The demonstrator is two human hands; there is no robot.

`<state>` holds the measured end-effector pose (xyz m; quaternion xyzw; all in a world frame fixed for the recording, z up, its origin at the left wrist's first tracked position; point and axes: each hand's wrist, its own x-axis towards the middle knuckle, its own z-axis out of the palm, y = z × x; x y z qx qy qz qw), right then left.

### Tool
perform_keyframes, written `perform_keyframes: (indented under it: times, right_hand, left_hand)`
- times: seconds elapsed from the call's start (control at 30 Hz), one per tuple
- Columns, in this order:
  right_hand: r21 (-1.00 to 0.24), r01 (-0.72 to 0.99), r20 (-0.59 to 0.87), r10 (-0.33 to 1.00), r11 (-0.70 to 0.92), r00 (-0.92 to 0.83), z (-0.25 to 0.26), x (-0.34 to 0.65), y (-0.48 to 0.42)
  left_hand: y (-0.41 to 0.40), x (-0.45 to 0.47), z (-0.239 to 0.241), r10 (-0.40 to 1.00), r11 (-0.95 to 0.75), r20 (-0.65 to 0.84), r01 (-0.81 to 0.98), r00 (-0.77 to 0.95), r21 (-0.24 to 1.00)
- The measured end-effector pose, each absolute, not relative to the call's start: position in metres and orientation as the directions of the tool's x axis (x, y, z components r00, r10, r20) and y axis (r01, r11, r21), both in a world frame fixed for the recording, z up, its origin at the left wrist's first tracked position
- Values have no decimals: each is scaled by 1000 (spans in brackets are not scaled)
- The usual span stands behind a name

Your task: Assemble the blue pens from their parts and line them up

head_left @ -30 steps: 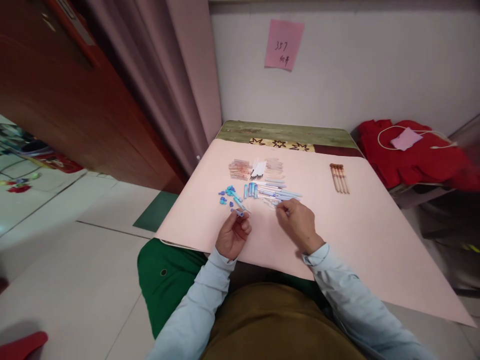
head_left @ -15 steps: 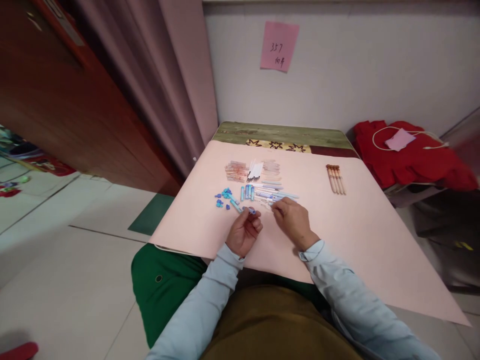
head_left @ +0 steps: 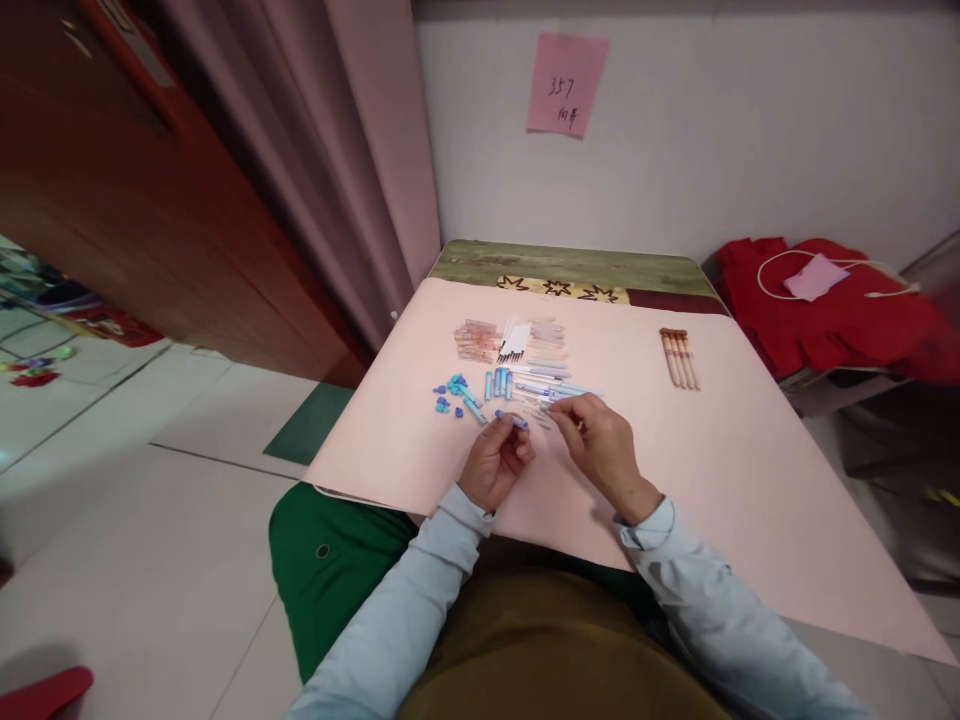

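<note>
- Pink paper (head_left: 697, 500) covers most of the tabletop (head_left: 675, 272), with pen parts laid out in groups before the person.
- Held in the left hand (head_left: 497, 465) is a short blue tube (head_left: 513, 420), gripped between thumb and fingers just above the paper, its length slanting down to the right.
- Thumb and fingertips of the right hand (head_left: 604, 450) are pinched together on a small pale piece (head_left: 550, 407), at the near edge of the long pen parts (head_left: 562, 389); what it is, and whether it is off the paper, I cannot tell.
- A light grip near the middle of the tube should serve best, leaving both ends free and the fingers clear of any opening.
- The pale piece looks easy to drop, so it is probably wise to pinch it squarely and lift it straight up, without brushing the long parts beside it.
- Keeping both hands low and near each other, as they are now, would let a slipped piece land on the paper.
- Small blue pieces (head_left: 454, 386) and a loose tube (head_left: 474, 409) lie near the left hand, beyond it; a trailing wrist or sleeve could scatter them.
- Short tubes (head_left: 501, 383) side by side, and refills (head_left: 514, 342) farther back, are best left undisturbed.
- Well apart, on the right, four brown-topped pens (head_left: 680, 360) lie in a neat row.
</note>
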<state>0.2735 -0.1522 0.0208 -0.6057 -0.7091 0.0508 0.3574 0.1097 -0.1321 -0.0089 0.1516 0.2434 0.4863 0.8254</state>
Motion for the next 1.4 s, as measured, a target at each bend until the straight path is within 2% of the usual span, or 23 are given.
perform_keyframes:
  times: [0.13,0.33,0.43,0.73,0.87,0.97,1.07,1.23,1.33,1.4]
  right_hand:
    - [-497,797,476,876,344,-80,28,258,-165]
    - [-399,857,495,863,327,-99,24,248,-170]
    - [-410,851,501,861,330,-93,24,248,-172]
    - [-675,648,457,889,353,-9,30,243,-168]
    - [-892,384,314,939,241,140,23,244,-168]
    - [-956,251,213,950,154,229,17,250,-170]
    - [-937,314,237,941,154,244,15,257,-174]
    - [-784,549,425,895,289,137,22,253,-184]
    - [-741,579,461,885,339,72,23,248,-186]
    - [-741,583,466,880,333,91,23,245,-186]
  left_hand:
    - [-133,111,-8,879,475,-255,-703,402,529]
    - [-135,111,-7,891,451,-230,-705,392,547]
    - [-136,110,-6,892,449,-230,-700,390,555]
    - [-139,107,-6,873,484,-236,-699,426,526]
    - [-139,104,-7,862,507,-258,-731,437,457]
    - [-140,103,-7,850,527,-275,-736,450,425]
    - [-141,104,-8,832,554,-278,-706,479,442]
    - [-141,106,-8,832,555,-279,-716,480,423]
    - [-142,105,-7,820,572,-264,-703,508,423]
    - [-143,105,-6,825,564,-247,-713,508,417]
